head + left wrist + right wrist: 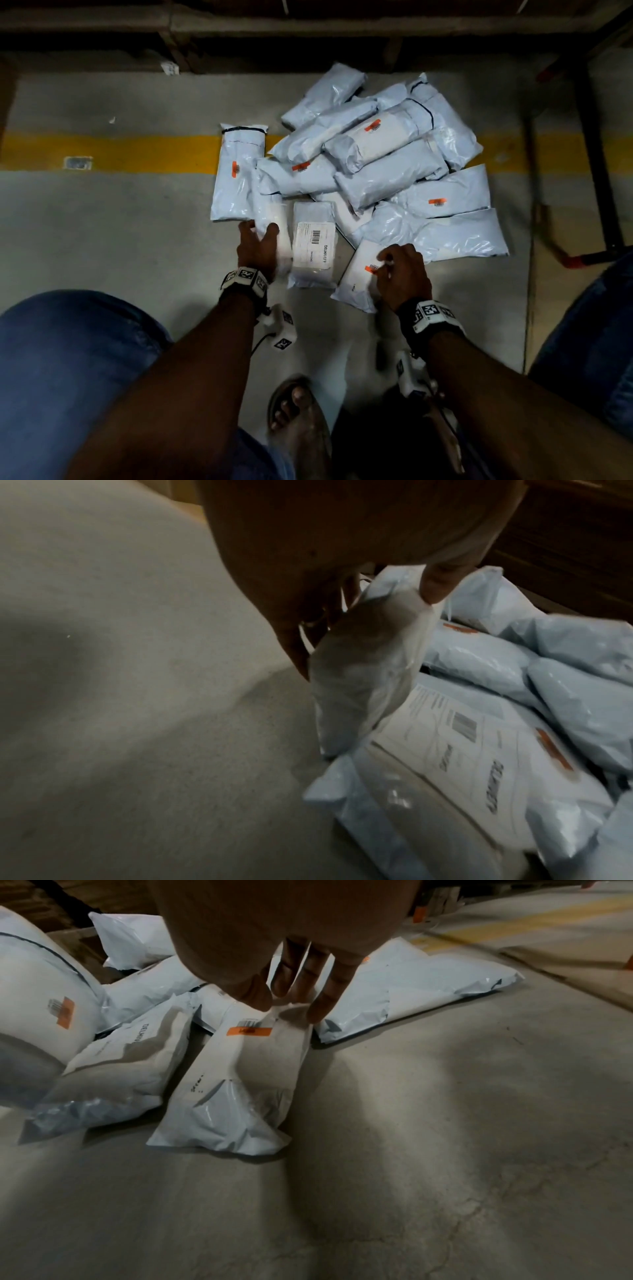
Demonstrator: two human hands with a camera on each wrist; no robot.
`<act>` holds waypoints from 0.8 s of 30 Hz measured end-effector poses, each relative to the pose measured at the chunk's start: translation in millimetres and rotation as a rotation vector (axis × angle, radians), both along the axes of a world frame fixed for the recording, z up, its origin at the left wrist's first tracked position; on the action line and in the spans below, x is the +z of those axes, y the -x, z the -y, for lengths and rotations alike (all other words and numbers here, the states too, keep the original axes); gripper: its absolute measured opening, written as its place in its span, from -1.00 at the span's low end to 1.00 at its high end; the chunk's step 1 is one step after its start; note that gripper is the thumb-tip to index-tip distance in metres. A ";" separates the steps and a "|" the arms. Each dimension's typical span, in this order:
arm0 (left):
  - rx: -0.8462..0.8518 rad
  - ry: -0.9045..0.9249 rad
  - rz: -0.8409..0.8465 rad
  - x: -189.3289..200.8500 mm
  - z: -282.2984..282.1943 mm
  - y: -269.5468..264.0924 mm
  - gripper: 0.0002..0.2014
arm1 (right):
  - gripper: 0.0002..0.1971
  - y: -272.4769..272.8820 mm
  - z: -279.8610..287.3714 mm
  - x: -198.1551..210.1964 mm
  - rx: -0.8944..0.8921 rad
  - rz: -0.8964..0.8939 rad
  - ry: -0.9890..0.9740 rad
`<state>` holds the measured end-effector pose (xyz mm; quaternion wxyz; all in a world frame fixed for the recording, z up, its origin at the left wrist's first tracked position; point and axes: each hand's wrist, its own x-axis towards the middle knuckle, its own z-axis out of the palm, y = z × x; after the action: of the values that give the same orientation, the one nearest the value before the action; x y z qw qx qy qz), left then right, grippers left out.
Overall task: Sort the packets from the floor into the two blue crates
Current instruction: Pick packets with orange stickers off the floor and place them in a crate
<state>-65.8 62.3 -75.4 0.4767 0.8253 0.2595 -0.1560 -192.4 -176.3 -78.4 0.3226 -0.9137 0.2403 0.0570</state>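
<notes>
Both hands grip: left hand (257, 246) slim packet (274, 226), right hand (404, 274) flat packet (356, 274) (glossy polybags).

Right hand (284, 947) fingers (322, 1007) touching orange-labelled packet (236, 1085) (near end on concrete floor (445, 1150)), labelled packet (130, 1069) just beside

packet in the left hand (256, 247): showing plain white (274, 229)
packet under the right hand (404, 274): showing white, orange sticker (356, 274)
packet between the grips: showing white label, black barcode (313, 245)
floor stripe beyond the pile: showing yellow (137, 153)
</notes>
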 end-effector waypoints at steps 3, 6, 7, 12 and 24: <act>0.061 0.058 -0.033 -0.5 -0.7 -3.2 -0.57 | -0.79 -2.0 -1.9 0.1 0.017 -0.014 0.014; 0.147 0.026 -0.092 -7.7 -6.6 -4.7 -0.60 | -0.76 -2.2 -3.2 -2.2 0.029 -0.041 0.050; 0.168 -0.008 -0.087 -10.0 -8.2 -4.9 -0.63 | -0.75 -1.5 -3.3 -3.1 0.035 -0.038 0.061; 0.164 -0.191 -0.103 -12.5 -11.7 6.4 -0.63 | -0.70 1.9 -3.0 -7.6 0.032 -0.061 0.056; -0.053 -0.264 -0.122 -22.9 -20.0 -0.3 -0.37 | -0.67 1.6 -3.8 -10.6 0.025 -0.064 0.027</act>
<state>-65.5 82.3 -98.4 0.3433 0.8763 0.2843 -0.1828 -194.0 -172.5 -89.0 0.3018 -0.9187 0.2396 0.0868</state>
